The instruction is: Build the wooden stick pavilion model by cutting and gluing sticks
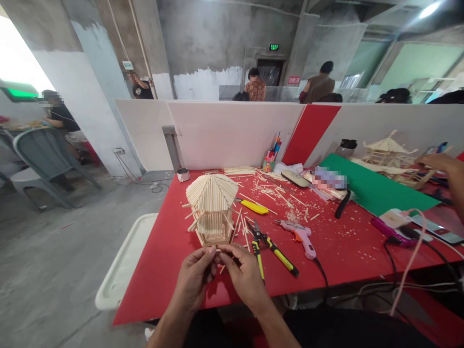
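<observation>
Near the front edge of the red table [145, 290], my left hand [195, 270] and my right hand [241, 270] meet with fingers pinched together. A small pale stick piece shows between the fingertips; which hand grips it more is hard to tell. Just beyond them stands a small pavilion [212, 198] built of thin wooden sticks, with a sloped roof. Right of my hands lie black-and-yellow pliers [277, 256], jaws apart. A yellow cutter [254, 207] rests behind them, and a pink glue gun [300, 234] lies farther right.
Loose sticks [270, 191] and chips litter the table. A tape roll [183, 174], a pen cup [268, 163] and a green board [377, 186] stand or lie toward the back. Cables and a pink power strip [393, 237] are at right. A co-worker's arm [445, 169] reaches toward another stick model [389, 150].
</observation>
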Demonstrator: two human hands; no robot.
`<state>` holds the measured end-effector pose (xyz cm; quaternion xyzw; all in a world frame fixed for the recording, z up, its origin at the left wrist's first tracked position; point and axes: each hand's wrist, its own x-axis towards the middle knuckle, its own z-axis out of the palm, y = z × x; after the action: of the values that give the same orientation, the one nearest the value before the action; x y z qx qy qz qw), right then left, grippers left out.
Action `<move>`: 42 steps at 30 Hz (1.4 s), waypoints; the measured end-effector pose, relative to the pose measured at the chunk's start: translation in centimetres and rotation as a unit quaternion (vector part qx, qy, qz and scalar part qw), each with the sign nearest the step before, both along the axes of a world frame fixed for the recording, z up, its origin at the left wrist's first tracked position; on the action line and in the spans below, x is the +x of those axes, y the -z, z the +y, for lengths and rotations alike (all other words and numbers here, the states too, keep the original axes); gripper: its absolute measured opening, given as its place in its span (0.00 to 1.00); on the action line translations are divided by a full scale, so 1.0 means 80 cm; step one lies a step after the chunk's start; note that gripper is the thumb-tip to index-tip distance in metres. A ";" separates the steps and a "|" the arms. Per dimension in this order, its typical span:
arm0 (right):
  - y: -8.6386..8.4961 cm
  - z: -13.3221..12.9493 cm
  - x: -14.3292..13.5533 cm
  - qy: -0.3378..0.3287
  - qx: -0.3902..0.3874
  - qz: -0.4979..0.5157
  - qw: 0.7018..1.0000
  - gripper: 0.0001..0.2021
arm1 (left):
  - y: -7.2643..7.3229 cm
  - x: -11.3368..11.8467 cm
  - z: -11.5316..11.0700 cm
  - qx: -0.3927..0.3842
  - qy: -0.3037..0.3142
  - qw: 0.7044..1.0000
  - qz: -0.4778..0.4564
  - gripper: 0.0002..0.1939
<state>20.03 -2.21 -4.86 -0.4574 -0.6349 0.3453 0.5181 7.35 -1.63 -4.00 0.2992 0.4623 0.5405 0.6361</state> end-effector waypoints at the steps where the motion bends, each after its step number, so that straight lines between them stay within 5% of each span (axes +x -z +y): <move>1: 0.001 0.000 0.000 -0.003 -0.003 -0.006 1.000 0.09 | -0.001 0.000 0.000 -0.007 -0.004 1.000 -0.002 0.19; 9: 0.010 -0.002 -0.003 0.046 0.035 -0.116 0.992 0.14 | 0.000 0.003 -0.006 -0.027 -0.013 1.000 0.001 0.19; 24: 0.011 -0.005 0.002 0.002 0.094 -0.158 0.983 0.11 | 0.005 0.000 -0.009 -0.087 0.009 0.989 -0.122 0.15; 32: 0.024 0.002 0.022 0.133 0.058 -0.174 0.974 0.20 | -0.002 -0.003 -0.010 -0.082 -0.010 0.990 -0.118 0.16; 39: 0.001 -0.007 0.017 0.084 0.052 -0.135 0.986 0.12 | -0.004 0.000 -0.012 -0.044 -0.031 0.994 -0.099 0.18; 42: -0.013 -0.009 0.005 0.078 0.107 -0.113 0.985 0.09 | -0.009 0.000 -0.015 -0.041 -0.051 0.993 -0.103 0.19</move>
<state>20.45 -2.94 -3.85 -0.4833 -0.6852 0.1803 0.5142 7.38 -2.83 -3.24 0.1919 0.4310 0.5805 0.6637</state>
